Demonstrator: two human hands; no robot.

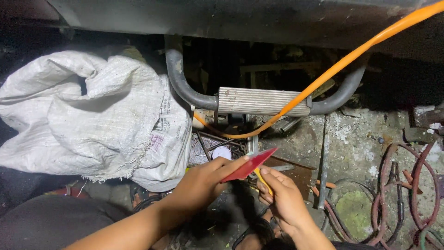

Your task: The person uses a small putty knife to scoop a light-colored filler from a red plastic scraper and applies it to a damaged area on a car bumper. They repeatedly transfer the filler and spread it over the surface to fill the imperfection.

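My card (248,165) is red, the hose (351,56) is orange, the sack (92,115) white, the step (259,101) ribbed silver.

A single head-worn camera looks steeply down, close over a cluttered, dirty workshop floor (356,148).

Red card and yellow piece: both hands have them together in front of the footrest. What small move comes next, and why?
Probably bring the thin yellow piece in the right hand up against the edge of the red card that the left hand pinches. The two already meet at the card's lower edge, both hands are raised clear of the cluttered ground, and the orange hose does not cross them.
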